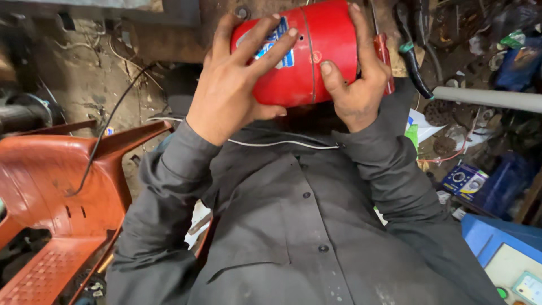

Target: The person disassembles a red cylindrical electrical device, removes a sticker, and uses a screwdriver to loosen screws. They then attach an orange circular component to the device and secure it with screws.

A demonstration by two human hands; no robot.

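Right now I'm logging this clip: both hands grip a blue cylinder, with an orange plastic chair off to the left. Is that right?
Not quite. The cylinder is red, not blue; only its label has blue. The head view shows this. The rest stands: the left hand and the right hand grip it, and the orange plastic chair is at left.

I see the cylinder (pixel 305 53) held up in front of my chest, my left hand (pixel 231 93) on its left side, my right hand (pixel 358 90) on its right. Left of the cylinder and lower stands a plastic chair (pixel 53 209). Right of it lies a pipe (pixel 488 99), and below that a small box (pixel 464 181).
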